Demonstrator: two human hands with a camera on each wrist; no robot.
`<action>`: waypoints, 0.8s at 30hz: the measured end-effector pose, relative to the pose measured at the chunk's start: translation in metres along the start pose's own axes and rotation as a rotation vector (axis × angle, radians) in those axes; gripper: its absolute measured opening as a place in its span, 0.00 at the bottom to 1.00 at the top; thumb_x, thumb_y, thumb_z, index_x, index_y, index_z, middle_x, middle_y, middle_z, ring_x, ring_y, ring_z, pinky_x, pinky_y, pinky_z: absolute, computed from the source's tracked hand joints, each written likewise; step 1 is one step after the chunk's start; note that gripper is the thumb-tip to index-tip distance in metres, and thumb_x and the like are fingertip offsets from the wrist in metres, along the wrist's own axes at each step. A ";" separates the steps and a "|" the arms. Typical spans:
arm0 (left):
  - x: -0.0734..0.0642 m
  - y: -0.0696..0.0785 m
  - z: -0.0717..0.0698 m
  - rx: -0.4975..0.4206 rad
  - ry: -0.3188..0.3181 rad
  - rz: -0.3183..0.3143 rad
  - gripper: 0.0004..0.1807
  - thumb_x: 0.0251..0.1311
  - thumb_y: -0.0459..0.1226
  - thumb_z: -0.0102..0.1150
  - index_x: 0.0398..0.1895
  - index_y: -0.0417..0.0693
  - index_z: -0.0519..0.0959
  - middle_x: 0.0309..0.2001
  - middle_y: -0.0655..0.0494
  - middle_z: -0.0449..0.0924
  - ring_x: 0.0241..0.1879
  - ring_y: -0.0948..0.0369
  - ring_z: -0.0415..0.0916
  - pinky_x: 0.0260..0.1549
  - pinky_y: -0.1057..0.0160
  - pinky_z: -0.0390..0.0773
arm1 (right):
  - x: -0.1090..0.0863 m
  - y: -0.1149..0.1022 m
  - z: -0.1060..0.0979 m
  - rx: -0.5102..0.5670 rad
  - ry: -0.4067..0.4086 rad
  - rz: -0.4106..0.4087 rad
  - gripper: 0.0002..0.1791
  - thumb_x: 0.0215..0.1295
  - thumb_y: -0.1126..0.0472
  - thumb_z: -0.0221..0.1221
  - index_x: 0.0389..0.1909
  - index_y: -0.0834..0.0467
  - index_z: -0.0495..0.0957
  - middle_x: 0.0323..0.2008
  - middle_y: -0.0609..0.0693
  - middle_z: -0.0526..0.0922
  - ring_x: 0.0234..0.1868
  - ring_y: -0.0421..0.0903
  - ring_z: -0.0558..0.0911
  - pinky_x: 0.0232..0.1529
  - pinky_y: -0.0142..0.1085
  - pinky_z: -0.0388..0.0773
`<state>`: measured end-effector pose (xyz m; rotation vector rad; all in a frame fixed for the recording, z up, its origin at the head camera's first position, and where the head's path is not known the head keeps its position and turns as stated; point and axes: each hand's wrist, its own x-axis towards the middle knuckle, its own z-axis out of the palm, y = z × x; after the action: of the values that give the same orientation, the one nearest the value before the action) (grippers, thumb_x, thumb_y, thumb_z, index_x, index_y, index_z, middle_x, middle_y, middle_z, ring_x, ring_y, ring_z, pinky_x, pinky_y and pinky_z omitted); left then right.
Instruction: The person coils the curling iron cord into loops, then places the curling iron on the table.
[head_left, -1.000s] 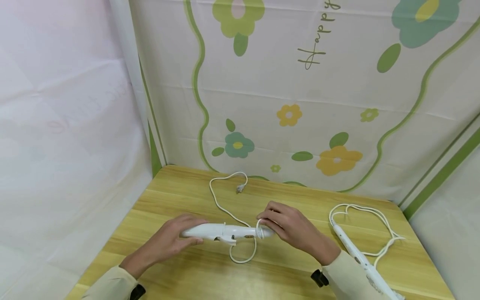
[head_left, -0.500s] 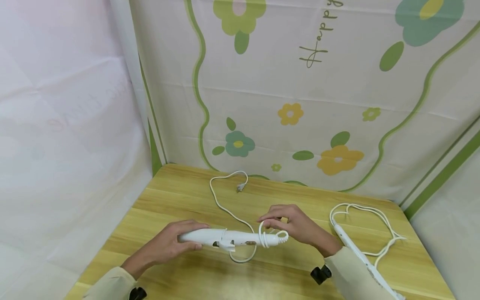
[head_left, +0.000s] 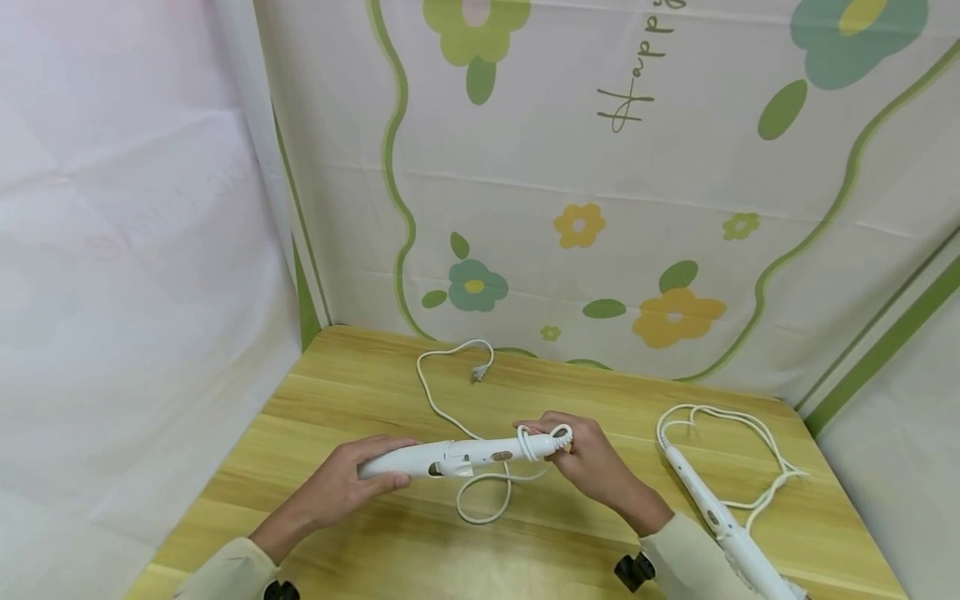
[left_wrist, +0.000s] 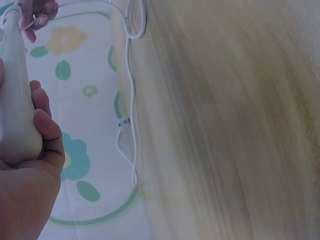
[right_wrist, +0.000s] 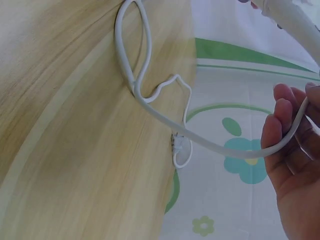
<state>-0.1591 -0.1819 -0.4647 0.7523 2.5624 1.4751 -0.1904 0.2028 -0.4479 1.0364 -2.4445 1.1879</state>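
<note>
A white curling iron (head_left: 480, 454) is held level above the table, its cord end to the right and tipped slightly up. My left hand (head_left: 348, 487) grips its thick end, thumb in front and fingers behind. In the left wrist view, those fingers curl round the smooth white body (left_wrist: 15, 100). The cord (head_left: 528, 443) winds round the narrow handle near its ribbed end. My right hand (head_left: 596, 462) is at that end, partly behind it. In the right wrist view, its thumb and fingers pinch the white cord (right_wrist: 225, 151), which runs down to the table.
The loose cord forms a loop on the wooden table (head_left: 360, 400) and runs back to a plug (head_left: 478, 373). A second white curling iron (head_left: 712, 508) lies at the right with its cord (head_left: 772, 442) looped behind. Flower-patterned cloth (head_left: 525, 183) hangs behind the table.
My right hand first drew back from the handle's end, exposing it, then came in behind and below with the cord. A turn of cord now lies closer round the handle, whose right end has risen.
</note>
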 end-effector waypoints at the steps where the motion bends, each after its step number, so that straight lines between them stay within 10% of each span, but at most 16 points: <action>1: 0.000 0.000 0.000 0.001 0.000 -0.001 0.25 0.73 0.43 0.71 0.71 0.51 0.83 0.64 0.45 0.87 0.50 0.64 0.81 0.45 0.65 0.79 | 0.001 -0.001 0.000 -0.014 0.004 -0.007 0.19 0.68 0.78 0.64 0.56 0.62 0.90 0.35 0.46 0.89 0.27 0.28 0.70 0.25 0.29 0.74; 14: -0.003 -0.002 0.003 -0.010 -0.001 -0.025 0.26 0.72 0.43 0.72 0.71 0.50 0.82 0.63 0.44 0.87 0.47 0.66 0.80 0.43 0.66 0.79 | 0.002 -0.008 0.005 -0.058 -0.007 0.089 0.15 0.69 0.76 0.65 0.49 0.59 0.92 0.31 0.44 0.88 0.26 0.28 0.70 0.26 0.29 0.75; 24: 0.001 0.000 0.012 0.014 0.187 -0.070 0.24 0.71 0.45 0.73 0.68 0.52 0.85 0.61 0.50 0.89 0.46 0.63 0.82 0.42 0.64 0.81 | 0.002 -0.018 0.018 -0.080 -0.007 0.128 0.12 0.81 0.65 0.62 0.36 0.57 0.91 0.30 0.47 0.90 0.21 0.26 0.71 0.19 0.27 0.72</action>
<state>-0.1565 -0.1724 -0.4709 0.5442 2.7045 1.5769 -0.1778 0.1808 -0.4484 0.8756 -2.5742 1.1148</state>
